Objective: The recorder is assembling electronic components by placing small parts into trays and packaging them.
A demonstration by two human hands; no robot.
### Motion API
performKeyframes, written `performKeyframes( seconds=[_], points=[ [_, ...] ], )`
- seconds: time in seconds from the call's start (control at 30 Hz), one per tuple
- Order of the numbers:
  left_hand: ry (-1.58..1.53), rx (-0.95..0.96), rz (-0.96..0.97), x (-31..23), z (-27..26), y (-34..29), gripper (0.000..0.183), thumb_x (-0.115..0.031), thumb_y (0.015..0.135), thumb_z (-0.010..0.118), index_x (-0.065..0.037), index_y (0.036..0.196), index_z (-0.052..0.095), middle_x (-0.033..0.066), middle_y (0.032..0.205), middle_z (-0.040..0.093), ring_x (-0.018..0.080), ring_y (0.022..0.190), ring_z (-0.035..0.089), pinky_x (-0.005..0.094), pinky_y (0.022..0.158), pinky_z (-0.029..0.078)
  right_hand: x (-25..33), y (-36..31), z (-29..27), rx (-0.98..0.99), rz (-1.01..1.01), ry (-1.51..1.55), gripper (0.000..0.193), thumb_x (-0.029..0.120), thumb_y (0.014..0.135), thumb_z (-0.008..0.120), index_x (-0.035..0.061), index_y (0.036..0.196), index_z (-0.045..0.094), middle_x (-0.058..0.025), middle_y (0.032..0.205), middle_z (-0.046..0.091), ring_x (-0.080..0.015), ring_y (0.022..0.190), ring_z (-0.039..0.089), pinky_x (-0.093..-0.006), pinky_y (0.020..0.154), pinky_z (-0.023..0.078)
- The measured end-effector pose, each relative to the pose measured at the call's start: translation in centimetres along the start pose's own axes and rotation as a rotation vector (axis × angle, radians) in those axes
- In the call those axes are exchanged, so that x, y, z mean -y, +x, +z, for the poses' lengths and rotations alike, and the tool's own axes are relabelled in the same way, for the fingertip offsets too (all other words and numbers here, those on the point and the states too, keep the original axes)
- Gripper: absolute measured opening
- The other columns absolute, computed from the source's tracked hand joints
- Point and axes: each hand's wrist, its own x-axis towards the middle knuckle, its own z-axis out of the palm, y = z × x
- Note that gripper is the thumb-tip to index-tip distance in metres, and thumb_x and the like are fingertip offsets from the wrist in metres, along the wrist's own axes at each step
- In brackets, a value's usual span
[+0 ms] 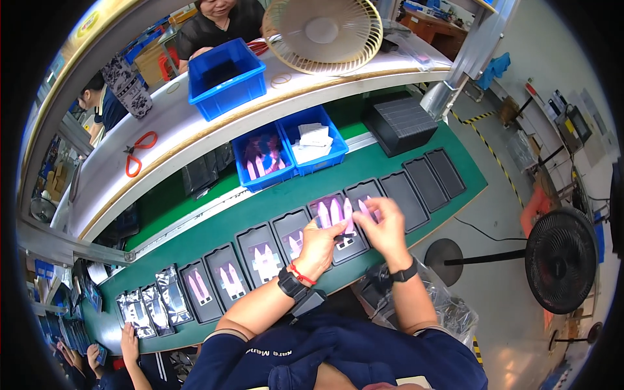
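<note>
My left hand (320,246) is closed around several pink-purple pointed pieces (335,209), fanned with their tips up; their exact kind is not clear. Close by on the right, my right hand (383,227) pinches another pointed piece (364,207), partly hidden by its fingers. Both hands are above a shallow black tray (354,253) in a row along the green table. Trays to the left, such as one black tray (242,239), hold pairs of the same pieces (232,281) with small white parts. To the right, an open black tray (406,198) holds nothing visible.
Blue bins hold more pointed pieces (263,166) and white packets (312,140). Stacked black trays (401,127) stand at the back right. On the shelf are a blue bin (227,81), a fan (323,32) and red-handled scissors (138,153). Another person's hand (129,335) touches silvery packages (138,312).
</note>
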Motion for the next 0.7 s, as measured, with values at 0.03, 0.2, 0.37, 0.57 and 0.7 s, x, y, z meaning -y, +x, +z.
performKeyframes(
  seconds=[0.03,0.2,0.37,0.57,0.7],
  points=[
    [0.011,0.016,-0.002,0.3,0.4,0.1,0.020,0.005,0.082,0.059,0.002,0.101,0.057,0.0129,0.095,0.064,0.0230,0.090,0.063,0.0363,0.079,0.052,0.6,-0.9,0.1,0.162,0.106,0.079,0.022,0.014,0.073,0.074,0.0011,0.086,0.062,-0.0045,0.074,0.058,-0.0129,0.064,0.053,-0.0270,0.059,0.044],
    [-0.116,0.118,-0.053,-0.6,1.4,0.0,0.016,-0.002,0.087,0.056,0.003,0.102,0.055,0.0162,0.099,0.063,0.0237,0.090,0.063,0.0360,0.076,0.052,-4.6,3.3,-4.2,-0.050,0.293,0.299,0.007,0.006,0.080,0.066,-0.0006,0.083,0.063,-0.0004,0.072,0.061,-0.0060,0.063,0.053,-0.0215,0.057,0.043],
    [-0.013,0.026,0.025,0.3,2.1,1.1,0.017,0.000,0.085,0.058,-0.001,0.101,0.057,0.0119,0.093,0.065,0.0208,0.082,0.065,0.0344,0.071,0.053,-5.2,4.4,-6.1,-0.207,-0.047,-0.582,0.026,0.018,0.069,0.073,0.0015,0.088,0.066,-0.0136,0.085,0.062,-0.0301,0.084,0.056,-0.0388,0.077,0.044],
    [-0.069,0.053,-0.038,1.0,2.6,1.2,0.019,-0.004,0.085,0.060,-0.002,0.104,0.058,0.0084,0.095,0.065,0.0165,0.083,0.063,0.0317,0.075,0.052,-3.0,1.4,-1.6,0.026,0.068,0.220,0.013,0.011,0.079,0.068,0.0013,0.086,0.062,-0.0015,0.076,0.058,-0.0104,0.067,0.053,-0.0242,0.062,0.044],
    [-0.001,0.060,-0.077,-0.7,1.8,0.8,0.016,-0.006,0.089,0.054,0.001,0.104,0.057,0.0130,0.097,0.065,0.0208,0.087,0.065,0.0346,0.076,0.053,-10.1,7.2,-9.2,-0.229,0.248,0.166,0.007,0.007,0.084,0.061,0.0013,0.086,0.064,-0.0012,0.071,0.063,-0.0064,0.063,0.056,-0.0218,0.057,0.044]
  ],
)
